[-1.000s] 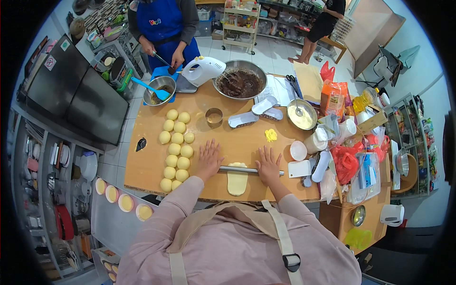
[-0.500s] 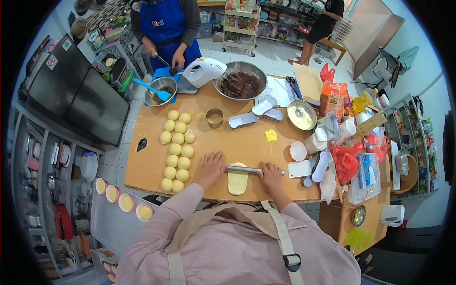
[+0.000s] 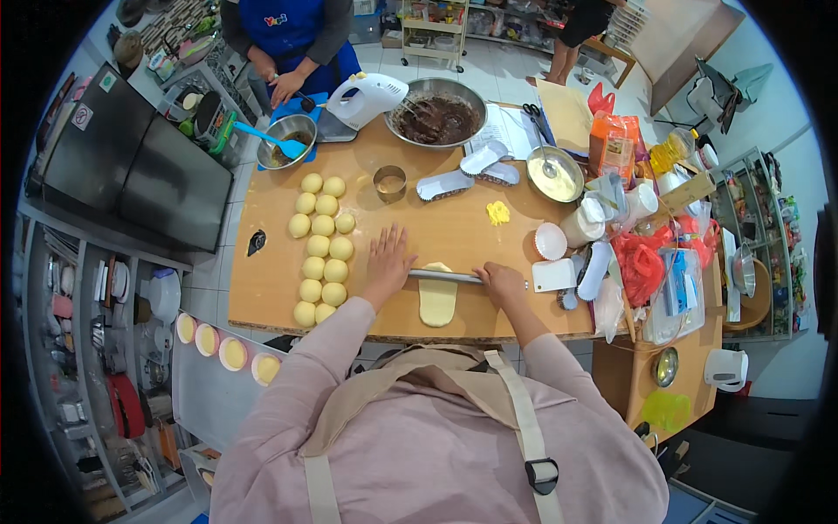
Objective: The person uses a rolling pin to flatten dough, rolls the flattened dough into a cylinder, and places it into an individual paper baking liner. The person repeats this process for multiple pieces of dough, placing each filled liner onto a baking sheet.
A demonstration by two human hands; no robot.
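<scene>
A metal rolling pin [image 3: 445, 275] lies across the far part of a flat, oblong piece of pale dough [image 3: 437, 302], close to the table's front edge. My left hand [image 3: 388, 265] rests over the pin's left end, palm down, its fingers stretched forward and spread. At the other end my right hand [image 3: 504, 285] is closed round the pin, fingers curled. Left of my left hand, several round dough balls [image 3: 315, 246] stand in two uneven columns. A metal ring cutter [image 3: 389, 183] stands beyond my hands, and a yellow lump [image 3: 497, 212] sits to its right.
A mixing bowl of dark batter [image 3: 436, 113] with a white hand mixer [image 3: 365, 100] stands at the back. Across the table a co-worker in a blue apron [image 3: 292, 39] works near a bowl with a blue spatula [image 3: 286, 147]. Bags and tubs crowd the right; filled cups stand on a tray [image 3: 218, 397].
The whole view has shifted, so the table sits higher in the picture. My left hand's fingers reach out flatter and farther forward. The co-worker's hands have come closer together.
</scene>
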